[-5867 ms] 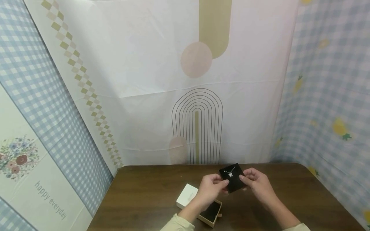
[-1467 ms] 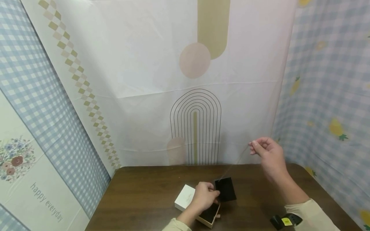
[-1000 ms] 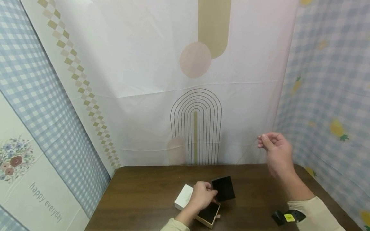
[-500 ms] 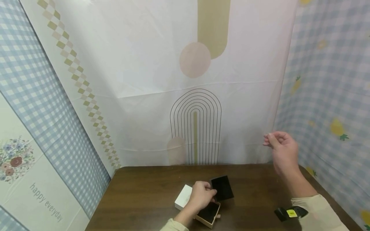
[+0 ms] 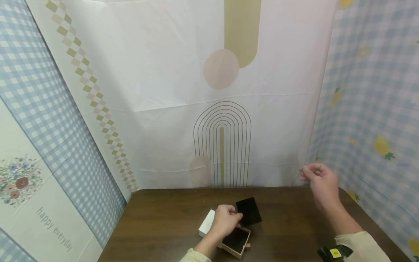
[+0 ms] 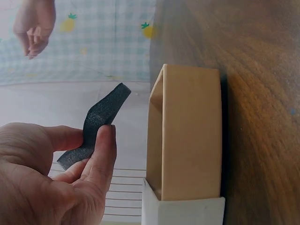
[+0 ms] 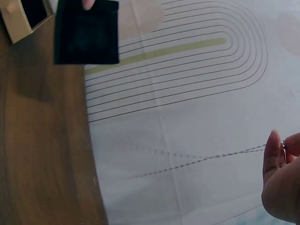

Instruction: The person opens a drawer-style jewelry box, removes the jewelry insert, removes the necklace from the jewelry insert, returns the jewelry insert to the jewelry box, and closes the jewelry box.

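Note:
My left hand (image 5: 224, 220) pinches a square black foam pad (image 5: 250, 211) between thumb and fingers. In the left wrist view the foam pad (image 6: 104, 115) is seen edge-on and bends where it is squeezed. Up at the right, above the table, my right hand (image 5: 322, 183) pinches one end of a fine silver necklace (image 7: 229, 154). Its chain hangs down in two strands in the right wrist view, blurring toward the lower end; the pendant is not distinct. Below my left hand lies a kraft-coloured box drawer (image 6: 192, 131), slid partly out of its white sleeve (image 5: 206, 225).
The brown wooden table (image 5: 157, 225) ends at a white patterned cloth (image 5: 163, 138) behind. A checked cloth (image 5: 370, 120) hangs on the right side. The drawer has a black lining (image 5: 235, 238) and a small pull tab (image 5: 247, 245). A black strap device (image 5: 335, 253) sits at my right wrist.
Earlier both hands held the foam pad with the butterfly necklace on it. The right hand has lifted the necklace away up and right, then dipped slightly. The left hand keeps the pad, shifted slightly left.

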`<state>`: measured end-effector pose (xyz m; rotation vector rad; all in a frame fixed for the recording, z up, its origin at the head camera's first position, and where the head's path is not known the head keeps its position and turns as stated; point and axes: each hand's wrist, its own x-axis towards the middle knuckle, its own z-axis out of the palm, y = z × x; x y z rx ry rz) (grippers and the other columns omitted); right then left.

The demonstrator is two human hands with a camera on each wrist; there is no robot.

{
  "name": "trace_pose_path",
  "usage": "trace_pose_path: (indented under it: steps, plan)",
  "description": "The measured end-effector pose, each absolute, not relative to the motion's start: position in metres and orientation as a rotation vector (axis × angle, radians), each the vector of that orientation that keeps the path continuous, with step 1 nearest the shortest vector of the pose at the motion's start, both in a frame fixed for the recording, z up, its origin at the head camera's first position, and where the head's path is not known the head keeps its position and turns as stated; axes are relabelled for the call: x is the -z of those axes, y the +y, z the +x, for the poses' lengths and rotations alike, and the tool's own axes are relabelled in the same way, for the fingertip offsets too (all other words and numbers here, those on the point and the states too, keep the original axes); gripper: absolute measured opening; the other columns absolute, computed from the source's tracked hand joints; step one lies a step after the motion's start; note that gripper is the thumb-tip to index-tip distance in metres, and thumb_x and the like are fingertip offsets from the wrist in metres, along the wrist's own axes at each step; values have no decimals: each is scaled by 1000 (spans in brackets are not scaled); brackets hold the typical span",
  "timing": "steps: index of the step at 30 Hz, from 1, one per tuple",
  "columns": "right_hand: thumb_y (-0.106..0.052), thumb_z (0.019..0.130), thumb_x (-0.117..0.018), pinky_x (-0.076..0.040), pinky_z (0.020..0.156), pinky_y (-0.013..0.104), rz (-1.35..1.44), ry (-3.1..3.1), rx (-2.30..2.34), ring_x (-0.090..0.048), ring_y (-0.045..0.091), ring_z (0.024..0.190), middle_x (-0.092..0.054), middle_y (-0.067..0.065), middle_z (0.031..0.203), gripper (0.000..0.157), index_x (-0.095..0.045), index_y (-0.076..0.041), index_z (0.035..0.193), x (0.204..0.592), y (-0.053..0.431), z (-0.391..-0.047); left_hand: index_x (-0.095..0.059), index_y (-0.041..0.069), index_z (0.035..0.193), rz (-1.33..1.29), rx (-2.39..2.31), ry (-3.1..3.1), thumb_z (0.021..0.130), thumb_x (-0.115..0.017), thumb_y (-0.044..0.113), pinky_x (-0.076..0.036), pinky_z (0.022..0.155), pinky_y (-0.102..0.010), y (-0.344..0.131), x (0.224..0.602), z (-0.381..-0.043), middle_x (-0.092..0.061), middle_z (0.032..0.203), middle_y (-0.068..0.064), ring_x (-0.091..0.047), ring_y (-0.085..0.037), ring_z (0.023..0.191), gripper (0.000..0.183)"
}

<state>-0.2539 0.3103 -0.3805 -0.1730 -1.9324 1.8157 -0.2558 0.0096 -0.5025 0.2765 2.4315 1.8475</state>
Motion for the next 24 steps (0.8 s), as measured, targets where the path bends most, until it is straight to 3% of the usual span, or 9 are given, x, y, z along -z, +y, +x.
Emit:
trace_pose_path:
  steps: [10,17,24]
  plan:
    - [-20,107,-65,-57,74,14,-244,-2160,-1627,-68,-1,74,-70,-25,78,20,-62,-1,103,407,321,-257,-67,2,82,273,-1861,2426,93,-76,6,-55,56,-20,5,503,-258,-79,73,-10,-75,-17,59,14]
    - [-19,106,-67,-59,69,18,-345,-2191,-1613,-67,1,71,-67,-20,72,19,-62,-2,99,428,331,-259,-67,1,82,265,-1890,2408,91,-77,5,-54,55,-21,3,502,-257,-79,75,-14,-76,-22,60,14]
    - [-26,107,-65,-59,69,21,-403,-2324,-1520,-66,1,73,-67,-19,76,26,-63,-1,105,451,339,-258,-67,1,82,262,-1871,2422,92,-77,6,-53,54,-20,2,501,-258,-79,74,-12,-75,-18,59,14]
